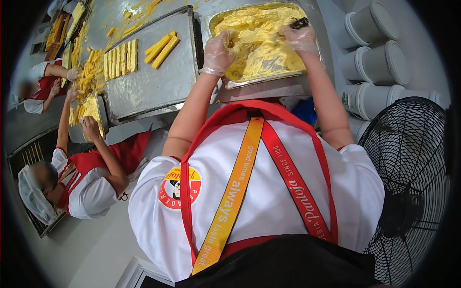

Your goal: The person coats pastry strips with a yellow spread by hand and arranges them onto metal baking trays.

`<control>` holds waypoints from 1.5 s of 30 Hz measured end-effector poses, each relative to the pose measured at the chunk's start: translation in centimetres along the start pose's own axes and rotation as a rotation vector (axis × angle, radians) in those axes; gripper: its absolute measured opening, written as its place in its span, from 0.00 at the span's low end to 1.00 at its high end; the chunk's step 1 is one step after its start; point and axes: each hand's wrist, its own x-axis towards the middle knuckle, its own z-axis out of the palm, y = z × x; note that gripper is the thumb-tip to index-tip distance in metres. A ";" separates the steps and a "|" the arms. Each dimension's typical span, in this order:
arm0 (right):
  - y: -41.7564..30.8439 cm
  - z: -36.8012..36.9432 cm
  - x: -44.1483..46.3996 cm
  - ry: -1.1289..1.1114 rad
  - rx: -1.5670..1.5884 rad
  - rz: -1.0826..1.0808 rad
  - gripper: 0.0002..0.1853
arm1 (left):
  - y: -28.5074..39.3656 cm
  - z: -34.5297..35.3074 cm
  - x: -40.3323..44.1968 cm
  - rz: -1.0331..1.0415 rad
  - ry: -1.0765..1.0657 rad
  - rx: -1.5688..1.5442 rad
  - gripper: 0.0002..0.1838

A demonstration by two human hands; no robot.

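A metal tray [230, 84] holds a thick, uneven layer of yellow creamy mixture [259, 36]. Over its left side is my left hand [219, 53] in a clear plastic glove, its fingers curled at the mixture; what they hold, if anything, is hidden. My right hand [301, 40], also gloved, is closed around a dark tool [299, 23] at the tray's right side. The tool's lower part cannot be made out. Left of this tray lies a flat metal tray [149, 91] with a row of yellow sticks [121, 58] and a few loose ones [162, 49].
At the left, a co-worker [91, 177] in white and red reaches toward yellow pieces [91, 72]; another person [41, 89] is beyond. White buckets [372, 62] stand at the right, with a large black fan [408, 192] below them.
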 end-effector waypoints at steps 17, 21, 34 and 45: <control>1.7 0.7 -3.5 0.473 -0.209 -1.076 0.09 | 0.3 2.3 -0.4 -0.471 -0.033 -0.223 0.23; 2.1 0.0 -3.2 0.138 0.117 -0.161 0.25 | 1.0 1.1 -1.1 -0.387 0.058 -0.161 0.21; 2.9 1.6 -1.2 0.158 -0.052 0.121 0.32 | -16.6 -16.1 -6.9 -0.450 0.563 0.997 0.08; -1.6 4.6 -5.6 0.274 0.040 -0.711 0.16 | -24.1 -13.1 -8.4 -0.568 0.525 1.114 0.16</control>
